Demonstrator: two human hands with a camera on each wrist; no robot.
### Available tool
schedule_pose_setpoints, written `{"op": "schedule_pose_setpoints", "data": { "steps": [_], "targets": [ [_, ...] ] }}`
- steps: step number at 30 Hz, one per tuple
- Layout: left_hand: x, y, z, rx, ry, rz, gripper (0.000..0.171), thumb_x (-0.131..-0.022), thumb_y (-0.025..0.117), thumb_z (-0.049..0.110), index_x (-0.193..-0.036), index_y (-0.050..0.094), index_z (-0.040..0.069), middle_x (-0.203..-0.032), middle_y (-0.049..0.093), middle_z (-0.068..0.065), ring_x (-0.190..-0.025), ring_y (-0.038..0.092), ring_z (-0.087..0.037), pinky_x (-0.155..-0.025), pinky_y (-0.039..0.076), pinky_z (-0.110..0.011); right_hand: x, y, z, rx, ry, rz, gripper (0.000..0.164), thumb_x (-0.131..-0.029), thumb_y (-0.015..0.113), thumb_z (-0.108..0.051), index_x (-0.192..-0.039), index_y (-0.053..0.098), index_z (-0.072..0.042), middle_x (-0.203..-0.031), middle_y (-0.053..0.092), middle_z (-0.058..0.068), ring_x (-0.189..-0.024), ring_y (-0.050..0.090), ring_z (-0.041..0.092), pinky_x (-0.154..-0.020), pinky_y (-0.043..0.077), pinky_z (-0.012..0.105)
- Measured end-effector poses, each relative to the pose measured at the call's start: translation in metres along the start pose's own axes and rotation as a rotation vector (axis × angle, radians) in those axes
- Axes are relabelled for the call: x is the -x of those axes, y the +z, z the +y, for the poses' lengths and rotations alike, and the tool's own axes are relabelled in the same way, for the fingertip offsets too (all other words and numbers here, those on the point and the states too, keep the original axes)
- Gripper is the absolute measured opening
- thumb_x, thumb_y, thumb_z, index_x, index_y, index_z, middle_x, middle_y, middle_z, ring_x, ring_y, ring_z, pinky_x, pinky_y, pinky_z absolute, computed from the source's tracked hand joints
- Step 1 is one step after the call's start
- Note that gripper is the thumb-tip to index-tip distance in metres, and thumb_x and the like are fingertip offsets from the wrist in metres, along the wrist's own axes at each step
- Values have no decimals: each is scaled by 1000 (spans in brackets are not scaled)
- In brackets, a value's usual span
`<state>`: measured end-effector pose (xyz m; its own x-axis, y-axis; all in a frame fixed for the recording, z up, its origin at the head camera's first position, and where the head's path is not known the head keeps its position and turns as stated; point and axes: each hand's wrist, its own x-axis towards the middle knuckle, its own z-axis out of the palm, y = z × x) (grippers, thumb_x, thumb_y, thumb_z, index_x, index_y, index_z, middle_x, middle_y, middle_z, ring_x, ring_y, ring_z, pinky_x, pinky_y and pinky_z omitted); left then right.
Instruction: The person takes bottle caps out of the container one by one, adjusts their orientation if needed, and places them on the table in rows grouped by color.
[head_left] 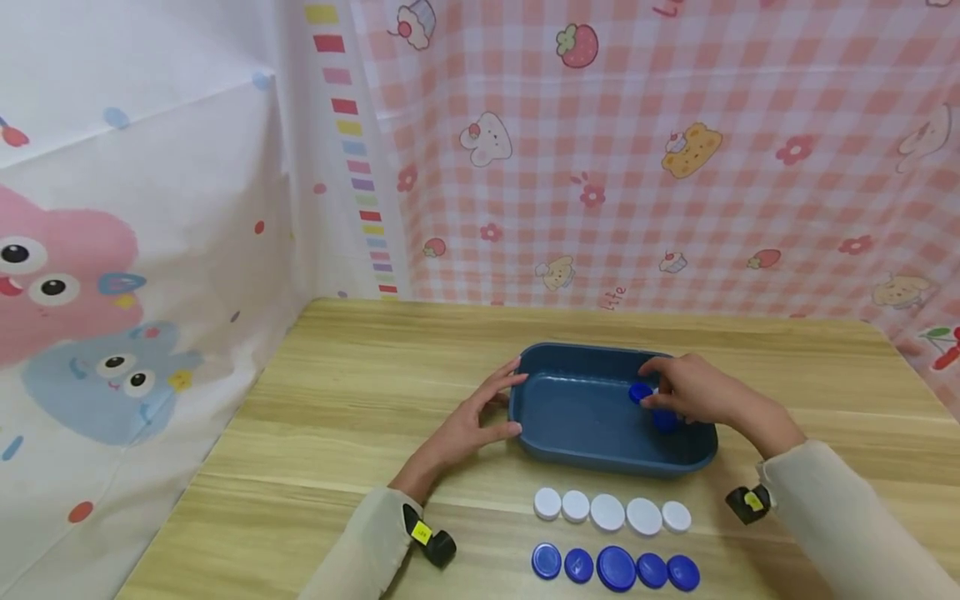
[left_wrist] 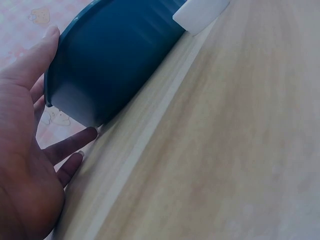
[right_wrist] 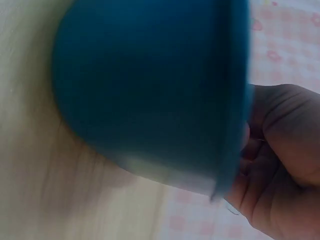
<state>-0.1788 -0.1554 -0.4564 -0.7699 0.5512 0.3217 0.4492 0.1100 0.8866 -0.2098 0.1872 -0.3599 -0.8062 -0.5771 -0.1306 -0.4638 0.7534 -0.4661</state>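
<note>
A dark blue rectangular basin (head_left: 585, 421) with rounded corners stands on the table. At its left end my left hand (head_left: 472, 419) has its fingers spread, fingertips and thumb at the rim. The left wrist view shows this hand (left_wrist: 22, 145) beside the basin's outer wall (left_wrist: 110, 60), with two fingers low near the tabletop. My right hand (head_left: 693, 390) reaches over the right end and pinches a blue bottle cap (head_left: 640, 392) between thumb and index finger. Beneath that hand lies another blue cap (head_left: 664, 421), partly hidden. In the right wrist view the basin wall (right_wrist: 145, 90) hides the fingertips.
In front of the basin is a row of several white caps (head_left: 607, 512), with a row of several blue caps (head_left: 617, 569) nearer me. The wooden table (head_left: 360, 375) meets a pink checked cloth (head_left: 637, 208) at the back and a white printed cloth (head_left: 165, 208) at left.
</note>
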Motion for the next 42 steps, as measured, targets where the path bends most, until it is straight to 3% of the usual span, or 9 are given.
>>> {"op": "schedule_pose_setpoints", "data": {
  "steps": [6,13,21,33,39,42],
  "targets": [
    [-1,0,9,2,-5,1,63,-92,66,17,-146,36,3,-159,15,-3,-122,45,-36,-101,35,-55,-11,7,3,14,57,-28,43,-90,67,-13,-121,52,13,-61,55,3,-45,53,11,-44,47,29],
    [-1,-1,32,26,-5,-13,61,-91,65,10,-143,37,-3,-157,14,-16,-131,36,-39,-101,32,-59,-21,18,6,176,20,3,37,-85,74,-17,-108,63,10,-92,68,16,-78,62,20,-71,55,41],
    [0,-1,34,26,-22,-17,60,-92,65,11,-145,37,3,-158,13,-15,-129,38,-40,-102,31,-59,-22,21,5,203,-7,42,33,-80,78,-10,-101,65,11,-89,67,18,-75,62,20,-68,55,39],
    [0,-1,36,15,-48,-19,60,-92,65,12,-145,38,5,-158,14,-11,-126,41,-39,-103,31,-58,-26,25,4,186,-38,28,26,-79,78,-6,-100,69,6,-89,69,15,-68,61,14,-62,54,34],
    [0,-2,35,18,-46,-21,61,-92,65,11,-145,37,3,-159,13,-11,-127,40,-40,-103,31,-58,-26,23,3,240,20,44,30,-77,81,-12,-98,69,5,-89,69,13,-79,64,22,-70,55,40],
    [0,-2,35,29,-41,-24,61,-92,64,9,-145,36,0,-158,13,-12,-129,38,-40,-103,30,-58,-26,22,2,253,63,17,29,-76,81,-12,-94,69,6,-83,67,11,-73,61,20,-67,55,40]
  ]
}}
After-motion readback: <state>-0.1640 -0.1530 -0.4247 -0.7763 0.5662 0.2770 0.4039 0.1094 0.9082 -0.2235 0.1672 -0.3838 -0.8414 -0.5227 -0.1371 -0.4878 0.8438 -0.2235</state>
